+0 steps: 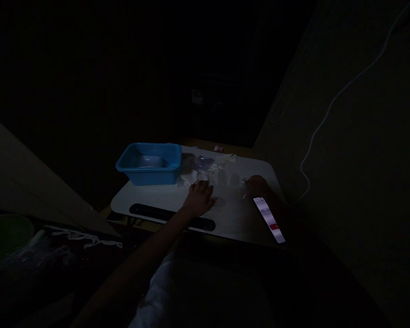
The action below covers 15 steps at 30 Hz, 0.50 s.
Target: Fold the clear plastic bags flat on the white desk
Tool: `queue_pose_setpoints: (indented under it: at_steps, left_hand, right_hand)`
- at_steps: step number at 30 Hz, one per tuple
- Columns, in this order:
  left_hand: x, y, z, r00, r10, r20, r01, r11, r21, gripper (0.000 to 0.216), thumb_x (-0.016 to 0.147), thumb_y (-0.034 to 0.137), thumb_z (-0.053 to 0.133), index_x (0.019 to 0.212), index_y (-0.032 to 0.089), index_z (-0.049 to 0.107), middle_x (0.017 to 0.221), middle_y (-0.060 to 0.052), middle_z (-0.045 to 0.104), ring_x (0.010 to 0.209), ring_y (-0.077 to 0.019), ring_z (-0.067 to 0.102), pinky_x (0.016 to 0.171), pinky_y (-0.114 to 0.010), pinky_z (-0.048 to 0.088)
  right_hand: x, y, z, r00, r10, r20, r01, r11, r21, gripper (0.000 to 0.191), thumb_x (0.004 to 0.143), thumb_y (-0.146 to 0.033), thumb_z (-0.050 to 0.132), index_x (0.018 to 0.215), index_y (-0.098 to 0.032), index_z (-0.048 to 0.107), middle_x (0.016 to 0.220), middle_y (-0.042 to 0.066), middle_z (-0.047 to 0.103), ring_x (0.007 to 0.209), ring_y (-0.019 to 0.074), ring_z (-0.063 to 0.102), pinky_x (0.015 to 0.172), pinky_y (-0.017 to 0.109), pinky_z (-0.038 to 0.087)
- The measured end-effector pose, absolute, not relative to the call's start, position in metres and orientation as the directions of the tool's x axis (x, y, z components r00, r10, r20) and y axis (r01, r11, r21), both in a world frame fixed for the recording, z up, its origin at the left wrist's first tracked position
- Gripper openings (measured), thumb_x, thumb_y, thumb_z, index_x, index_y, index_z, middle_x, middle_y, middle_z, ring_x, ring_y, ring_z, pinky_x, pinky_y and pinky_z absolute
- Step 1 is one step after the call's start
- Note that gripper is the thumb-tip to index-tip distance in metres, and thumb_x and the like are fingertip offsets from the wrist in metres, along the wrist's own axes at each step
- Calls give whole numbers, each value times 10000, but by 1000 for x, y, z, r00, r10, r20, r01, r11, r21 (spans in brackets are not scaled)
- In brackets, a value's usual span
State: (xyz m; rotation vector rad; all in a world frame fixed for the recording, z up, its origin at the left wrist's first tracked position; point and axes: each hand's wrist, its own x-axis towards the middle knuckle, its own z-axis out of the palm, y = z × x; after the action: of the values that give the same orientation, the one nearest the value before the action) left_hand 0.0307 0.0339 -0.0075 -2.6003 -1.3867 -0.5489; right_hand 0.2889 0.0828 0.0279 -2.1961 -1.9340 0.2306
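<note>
My left hand (200, 199) lies palm down on the white table (157, 195), its fingers slightly apart. Just right of it are faint, clear, finger-shaped outlines (222, 178) flat on the tabletop, like a thin plastic glove. At the table's right side, my right hand (257, 186) is curled at a crumpled piece of clear plastic (243, 186); the dark hides most of its fingers. Beyond my left hand lie several crumpled clear plastic bags (193, 176). A lit phone (269, 220) rests close below my right hand.
A blue plastic basin (148, 175) with something pale inside stands at the table's back left. A black slot strip (157, 212) runs along the near edge. A small red-and-white item (218, 148) sits beyond the far edge. A white cable (314, 134) hangs along the right wall.
</note>
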Motion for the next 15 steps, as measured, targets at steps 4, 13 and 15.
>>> queue_pose_setpoints:
  at_steps: [4,13,15]
  left_hand:
    - [31,33,-8,484,769,419,824,-561,78,413,864,440,357,1143,182,517,1276,-120,443,1160,-300,368,921,-447,306]
    - [29,34,-2,478,756,447,785,-596,168,344,874,299,370,1173,192,503,1208,-78,519,1091,-245,424,915,-416,311]
    - [31,36,5,492,757,430,773,-607,183,348,862,255,385,1191,197,484,1190,-75,536,1071,-233,450,898,-411,324]
  right_hand:
    - [280,76,24,108,991,78,813,-43,-581,184,713,-244,485,864,-175,565,733,9,641,651,132,609,549,213,461]
    - [257,57,2,31,967,252,587,186,-788,410,634,-158,514,1043,-186,504,741,13,643,686,164,612,657,293,504]
    - [254,51,-7,-21,954,299,571,257,-780,438,654,-152,488,1091,-174,482,808,39,651,770,181,620,729,326,503]
